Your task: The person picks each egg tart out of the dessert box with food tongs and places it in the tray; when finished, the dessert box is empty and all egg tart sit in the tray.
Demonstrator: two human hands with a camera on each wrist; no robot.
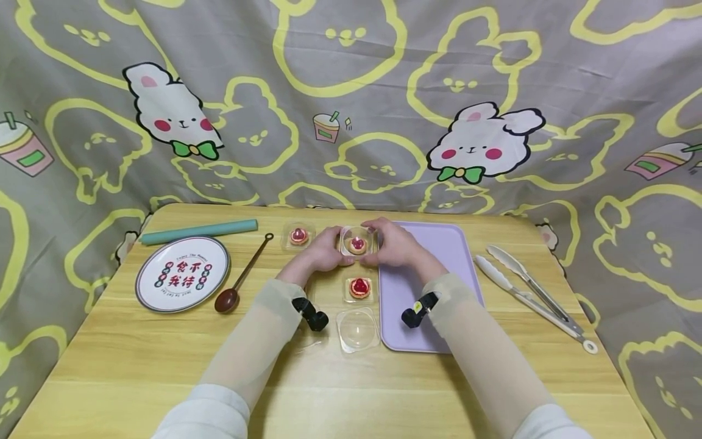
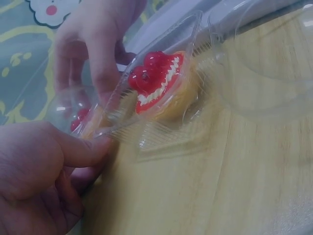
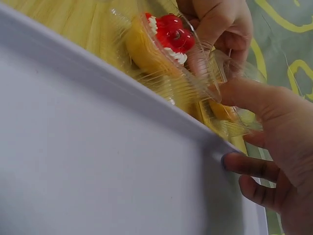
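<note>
Both hands hold a small clear plastic box (image 1: 359, 241) at the table's far middle. Inside it is a tart (image 2: 82, 122) topped with red fruit, under a clear domed lid. My left hand (image 1: 326, 249) grips the box's left side, the thumb on its near edge. From the right, my right hand (image 1: 396, 244) grips the other side, its thumb (image 3: 239, 93) at the edge and lower fingers beside the tray. A second tart (image 1: 359, 288) sits in a clear base just nearer. A third tart (image 1: 298, 236) stands in clear plastic to the left.
A loose clear lid (image 1: 358, 330) lies nearer on the table. Right of the boxes is a lilac tray (image 1: 395, 329), then metal tongs (image 1: 540, 299). Leftward lie a brown ladle (image 1: 227, 300), a white plate (image 1: 183, 296) and a teal roll (image 1: 200, 231).
</note>
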